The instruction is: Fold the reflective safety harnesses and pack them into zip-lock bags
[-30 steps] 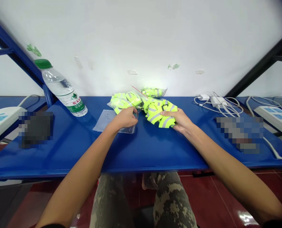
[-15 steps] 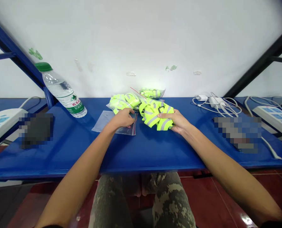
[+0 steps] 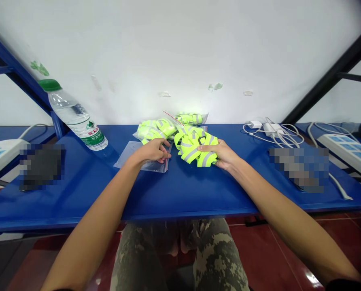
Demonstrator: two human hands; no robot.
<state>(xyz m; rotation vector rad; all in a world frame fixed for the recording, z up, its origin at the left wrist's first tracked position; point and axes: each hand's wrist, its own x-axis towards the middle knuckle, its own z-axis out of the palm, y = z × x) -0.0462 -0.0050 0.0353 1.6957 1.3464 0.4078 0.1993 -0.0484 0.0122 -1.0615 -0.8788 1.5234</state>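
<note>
A bundle of neon-yellow straps with grey reflective stripes (image 3: pixel 195 146) is gripped at its right side by my right hand (image 3: pixel 224 153), thumb on top. My left hand (image 3: pixel 156 151) is over the right part of a clear zip bag (image 3: pixel 128 153) lying flat, its fingers curled near the bag's red-lined edge; whether it pinches the plastic is unclear. Behind, against the wall, lie a bagged yellow strap bundle (image 3: pixel 156 128) and a second bagged one (image 3: pixel 189 118).
On the blue table (image 3: pixel 186 194) a water bottle (image 3: pixel 80 121) leans at the left. Blurred dark objects lie at left (image 3: pixel 42 167) and right (image 3: pixel 298 169). White chargers and cables (image 3: pixel 273 130) sit back right. Power strips (image 3: pixel 347 147) flank the table.
The view has shifted slightly, moving everything a little left. My left hand's fingers have changed pose over the clear bag. My right hand keeps its grip on the strap bundle.
</note>
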